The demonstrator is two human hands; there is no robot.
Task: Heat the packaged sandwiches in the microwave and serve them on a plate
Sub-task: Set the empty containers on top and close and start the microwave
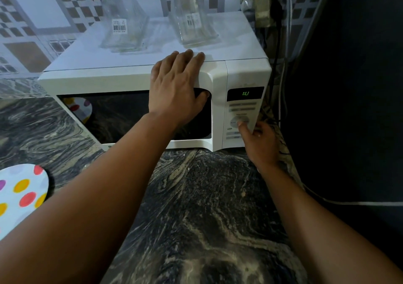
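Note:
A white microwave [130, 78] stands on the marbled counter with its door closed and green digits lit on its display [245, 93]. My left hand [176, 87] lies flat on the door's upper right corner, fingers over the top edge and thumb on the dark window. My right hand [259, 140] is at the control panel, one fingertip on the round dial [236, 119] and the other fingers curled at the panel's right edge. A white plate with coloured dots [21, 196] sits on the counter at the left. A dotted shape [79, 108] shows in the window. No sandwiches are visible.
Two clear glass containers [124, 24] [192, 20] with barcode stickers stand on top of the microwave. Cables and a plug [278, 11] hang at the wall to the right, beside a dark surface. Marbled counter [207, 207] stretches in front.

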